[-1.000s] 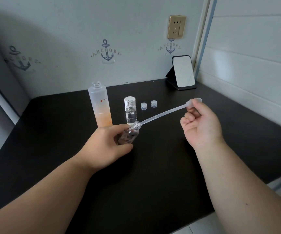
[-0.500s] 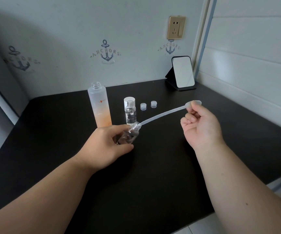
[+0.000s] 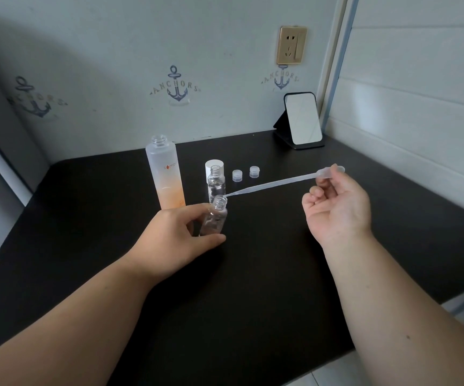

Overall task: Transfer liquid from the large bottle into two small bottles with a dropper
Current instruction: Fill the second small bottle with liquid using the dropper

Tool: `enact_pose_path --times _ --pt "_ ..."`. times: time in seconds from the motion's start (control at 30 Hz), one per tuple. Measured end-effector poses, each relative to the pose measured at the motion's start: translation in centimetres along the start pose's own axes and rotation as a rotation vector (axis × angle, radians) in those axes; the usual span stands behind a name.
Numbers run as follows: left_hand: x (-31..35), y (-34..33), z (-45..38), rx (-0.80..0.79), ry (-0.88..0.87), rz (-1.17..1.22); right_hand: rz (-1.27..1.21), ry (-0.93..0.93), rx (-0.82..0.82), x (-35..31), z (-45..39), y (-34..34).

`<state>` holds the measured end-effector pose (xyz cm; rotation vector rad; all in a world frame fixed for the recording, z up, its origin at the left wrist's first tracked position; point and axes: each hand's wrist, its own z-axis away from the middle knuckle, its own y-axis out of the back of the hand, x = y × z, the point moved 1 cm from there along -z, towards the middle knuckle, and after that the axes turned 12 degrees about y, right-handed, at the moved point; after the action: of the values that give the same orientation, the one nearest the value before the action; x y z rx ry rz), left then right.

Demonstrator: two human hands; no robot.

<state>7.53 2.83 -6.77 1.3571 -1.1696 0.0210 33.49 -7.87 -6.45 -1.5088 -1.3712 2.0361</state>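
The left hand [image 3: 175, 235] grips a small clear bottle [image 3: 214, 218] near the middle of the black table [image 3: 253, 288], thumb and fingers curled round its lower body; the bottle leans slightly toward the right and its neck is uncapped. The right hand [image 3: 336, 207] pinches the bulb of a translucent dropper [image 3: 275, 183] between thumb and forefinger, the other fingers curled into the palm. The dropper slopes down to the left, its tip just above the rim of the held bottle, not inside the neck. The large bottle [image 3: 166, 174] stands upright and open just behind the left hand, toward the back edge, with orange liquid in its lower part. To its right stands a second small bottle [image 3: 216, 185], uncapped, with a white cap [image 3: 214, 165] right behind it. Two small ribbed caps [image 3: 245, 174] sit side by side further right. A mirror [image 3: 303, 121] leans on its stand in the back right corner.
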Motion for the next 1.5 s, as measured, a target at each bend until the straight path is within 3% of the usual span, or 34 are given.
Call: enact_pose_path --times 0.27,0.4,0.53,0.63,0.73,0.87,0.97,1.1,1.5 --pt "-0.2 -0.4 -0.4 -0.048 0.045 -0.035 0.013 -0.021 -0.026 0.1 -0.1 0.0" --pt "-0.2 0.0 0.0 -0.031 0.024 0.101 0.025 -0.023 -0.042 0.0 0.0 0.0" --pt "-0.1 0.8 0.5 0.231 0.054 0.367 0.017 -0.024 -0.051 0.0 0.1 -0.1" --pt "-0.3 1.1 0.4 0.491 0.163 0.435 0.005 -0.025 -0.056 0.0 0.1 -0.1" --pt "-1.2 1.4 -0.3 0.596 0.299 0.462 0.003 -0.026 -0.057 0.0 0.1 -0.1" --pt "-1.8 1.2 -1.1 0.472 0.347 0.505 0.01 -0.029 -0.066 0.1 0.1 -0.2" --pt "-2.0 0.7 -1.5 0.362 0.362 0.41 0.016 -0.036 -0.074 0.0 0.2 -0.2" --pt "-2.4 0.6 -1.8 0.379 0.402 0.328 0.034 -0.047 -0.101 0.1 0.2 -0.2" --pt "-0.5 1.1 -0.7 0.353 0.23 0.254 -0.021 -0.054 -0.136 0.1 0.3 -0.4"
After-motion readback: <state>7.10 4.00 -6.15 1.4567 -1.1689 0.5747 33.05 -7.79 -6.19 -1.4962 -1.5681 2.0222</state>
